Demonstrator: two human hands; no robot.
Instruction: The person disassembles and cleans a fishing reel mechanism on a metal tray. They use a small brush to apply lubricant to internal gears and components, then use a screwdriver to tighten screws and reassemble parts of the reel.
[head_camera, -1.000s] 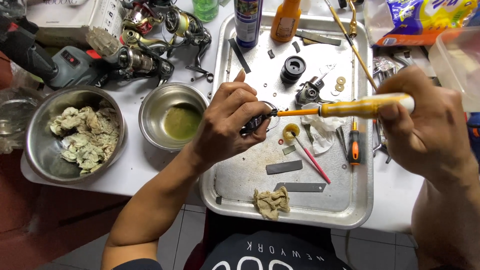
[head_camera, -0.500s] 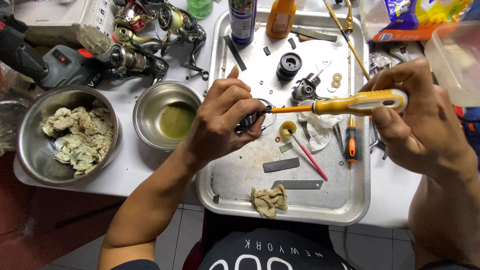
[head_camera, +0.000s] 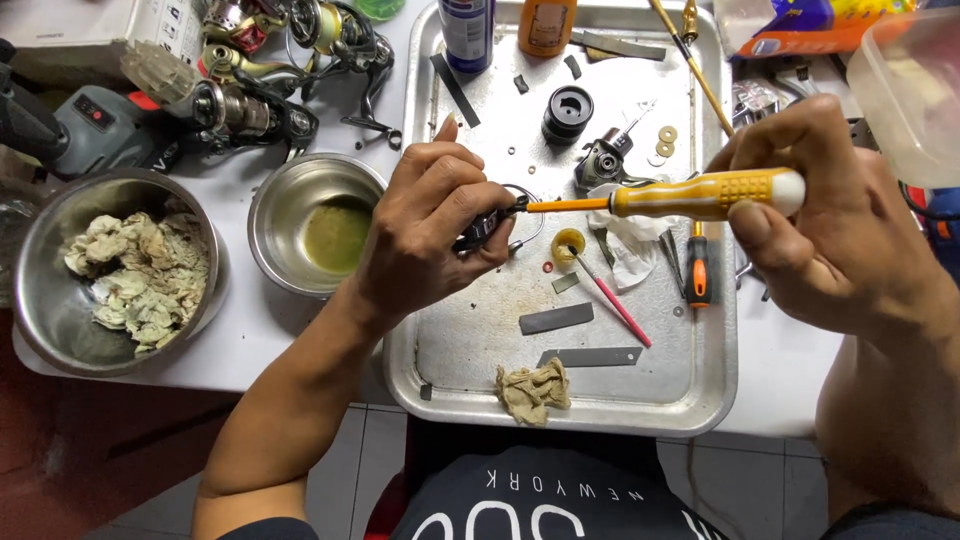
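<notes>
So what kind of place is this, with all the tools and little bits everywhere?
Probably a small repair bench for fishing reels. Reels lie in a heap, a metal tray holds tiny washers and parts, and the right hand points a yellow screwdriver at a dark part in the left hand.

a tray (head_camera: 450, 375) lay on the counter (head_camera: 290, 345) at its near edge. two bowls (head_camera: 318, 222) sat left of the tray, the outer one holding rags (head_camera: 140, 278). reels (head_camera: 270, 70) crowded the far left corner. inside the tray, a crumpled rag (head_camera: 533, 390) rested by its near rim, two cans (head_camera: 468, 30) at its far rim.
</notes>
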